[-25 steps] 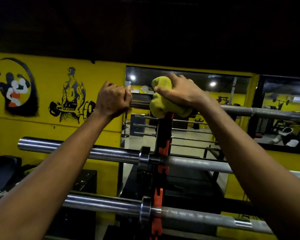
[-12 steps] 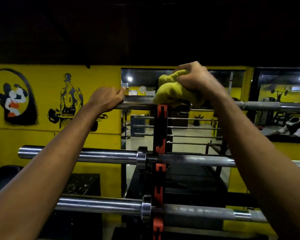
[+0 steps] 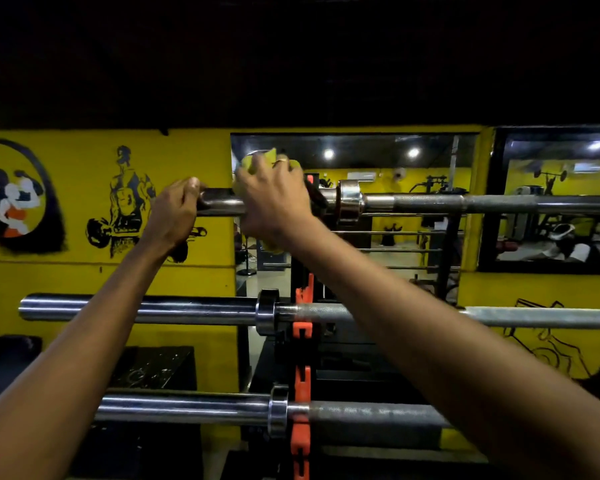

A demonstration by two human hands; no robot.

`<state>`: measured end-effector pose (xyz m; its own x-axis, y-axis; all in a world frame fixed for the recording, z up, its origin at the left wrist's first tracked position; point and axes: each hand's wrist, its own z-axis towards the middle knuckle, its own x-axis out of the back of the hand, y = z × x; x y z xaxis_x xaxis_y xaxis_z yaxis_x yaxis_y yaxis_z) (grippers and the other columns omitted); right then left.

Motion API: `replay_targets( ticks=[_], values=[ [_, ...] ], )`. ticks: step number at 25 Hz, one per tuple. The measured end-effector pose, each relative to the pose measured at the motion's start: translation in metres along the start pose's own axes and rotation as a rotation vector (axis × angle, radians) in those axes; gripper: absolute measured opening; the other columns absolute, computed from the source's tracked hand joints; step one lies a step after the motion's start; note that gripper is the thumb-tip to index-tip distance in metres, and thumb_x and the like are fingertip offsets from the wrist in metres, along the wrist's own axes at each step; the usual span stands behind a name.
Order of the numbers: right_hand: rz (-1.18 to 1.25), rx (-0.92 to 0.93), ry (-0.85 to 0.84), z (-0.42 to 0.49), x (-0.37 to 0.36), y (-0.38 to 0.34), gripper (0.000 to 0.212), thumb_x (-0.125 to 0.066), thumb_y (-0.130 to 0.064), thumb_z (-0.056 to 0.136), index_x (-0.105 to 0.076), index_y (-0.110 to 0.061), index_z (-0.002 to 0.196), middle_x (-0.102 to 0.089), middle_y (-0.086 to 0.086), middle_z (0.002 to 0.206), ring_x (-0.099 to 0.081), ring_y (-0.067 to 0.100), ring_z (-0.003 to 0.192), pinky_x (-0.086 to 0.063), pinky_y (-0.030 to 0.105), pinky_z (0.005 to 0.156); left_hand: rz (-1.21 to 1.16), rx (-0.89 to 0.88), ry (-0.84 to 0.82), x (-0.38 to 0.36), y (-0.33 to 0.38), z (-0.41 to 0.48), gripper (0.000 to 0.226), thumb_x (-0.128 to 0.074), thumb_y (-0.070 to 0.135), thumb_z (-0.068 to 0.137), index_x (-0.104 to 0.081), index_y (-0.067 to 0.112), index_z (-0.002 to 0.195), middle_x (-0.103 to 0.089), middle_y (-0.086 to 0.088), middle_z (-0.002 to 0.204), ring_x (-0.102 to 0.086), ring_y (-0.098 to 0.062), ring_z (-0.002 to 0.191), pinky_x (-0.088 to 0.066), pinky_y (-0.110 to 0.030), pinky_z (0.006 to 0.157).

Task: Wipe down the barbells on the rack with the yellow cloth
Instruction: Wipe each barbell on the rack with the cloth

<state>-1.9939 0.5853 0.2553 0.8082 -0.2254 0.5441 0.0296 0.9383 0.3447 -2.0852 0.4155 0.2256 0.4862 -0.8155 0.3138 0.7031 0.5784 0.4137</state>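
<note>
Head view shows the right hand [image 3: 274, 199] holding the soft yellow cloth [image 3: 257, 161] wrapped round the top barbell [image 3: 465, 203] on the rack [image 3: 302, 327]. The left hand [image 3: 174, 209] seems to grip the bar's end. The steel is likely heavy, stiff and smooth, so a firm hold suits it.

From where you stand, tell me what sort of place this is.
A gym, almost certainly: long steel barbells lie across a black rack with orange hooks, black bodybuilder murals mark the yellow wall, and the wall mirror reflects weight machines.
</note>
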Motion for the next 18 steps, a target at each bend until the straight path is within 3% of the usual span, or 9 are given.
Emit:
replay_targets(
  ticks=[4,6,8,10,13,16,18],
  values=[
    [0.015,0.075,0.097,-0.019,-0.016,-0.022,0.063,-0.064,-0.021,0.086,-0.044,-0.017,0.146,-0.031,0.017,0.155,-0.037,0.044,0.136,-0.033,0.063,0.110,0.049,0.001,-0.059,0.004,0.000,0.004,0.041,-0.030,0.029,0.107,-0.062,0.003,0.107,-0.057,-0.011,0.096,-0.052,-0.024,0.088,-0.031,-0.029,0.071],
    [0.082,0.064,0.072,-0.021,-0.004,-0.011,0.062,-0.064,-0.023,0.087,-0.045,-0.020,0.145,-0.033,0.014,0.154,-0.034,0.040,0.137,-0.031,0.059,0.112,0.165,-0.033,-0.056,0.008,-0.004,0.006,0.044,-0.028,0.032,0.106,-0.062,0.003,0.104,-0.057,-0.009,0.092,-0.054,-0.028,0.088,-0.037,-0.038,0.079],
    [0.178,-0.065,0.042,-0.015,0.014,0.005,0.048,-0.063,-0.024,0.089,-0.054,-0.018,0.136,-0.043,0.013,0.144,-0.038,0.039,0.133,-0.035,0.055,0.108,0.349,-0.052,-0.057,0.012,-0.004,0.006,0.047,-0.026,0.033,0.106,-0.064,0.006,0.103,-0.059,-0.009,0.093,-0.055,-0.030,0.092,-0.036,-0.048,0.092],
    [0.378,-0.228,-0.008,-0.004,0.034,0.030,0.044,-0.063,-0.025,0.088,-0.058,-0.016,0.131,-0.049,0.014,0.137,-0.043,0.039,0.127,-0.040,0.052,0.102,0.430,-0.052,-0.074,0.013,0.005,0.006,0.045,-0.026,0.032,0.106,-0.064,0.006,0.110,-0.063,-0.015,0.107,-0.054,-0.033,0.102,-0.033,-0.050,0.099],
    [0.577,-0.375,-0.013,-0.005,0.051,0.074,0.049,-0.066,-0.027,0.086,-0.059,-0.020,0.134,-0.058,0.012,0.131,-0.053,0.036,0.120,-0.048,0.046,0.098,0.232,-0.073,-0.137,0.005,0.022,0.002,0.048,-0.025,0.040,0.104,-0.053,0.013,0.133,-0.058,-0.014,0.130,-0.051,-0.031,0.119,-0.031,-0.055,0.107],
    [0.605,-0.352,0.016,-0.024,0.052,0.109,0.052,-0.064,-0.022,0.084,-0.060,-0.027,0.136,-0.060,0.010,0.132,-0.056,0.031,0.118,-0.050,0.042,0.092,0.208,-0.088,-0.188,-0.010,0.039,-0.006,0.061,-0.014,0.053,0.099,-0.046,0.024,0.142,-0.052,-0.007,0.142,-0.042,-0.029,0.133,-0.014,-0.053,0.114],
    [0.639,-0.290,0.050,-0.040,0.043,0.130,0.050,-0.062,-0.022,0.084,-0.058,-0.033,0.133,-0.058,0.007,0.133,-0.056,0.029,0.116,-0.050,0.046,0.093,0.249,-0.130,-0.209,-0.019,0.052,-0.011,0.067,-0.008,0.057,0.096,-0.042,0.026,0.144,-0.049,-0.006,0.145,-0.038,-0.028,0.136,-0.012,-0.050,0.114]
  ],
)
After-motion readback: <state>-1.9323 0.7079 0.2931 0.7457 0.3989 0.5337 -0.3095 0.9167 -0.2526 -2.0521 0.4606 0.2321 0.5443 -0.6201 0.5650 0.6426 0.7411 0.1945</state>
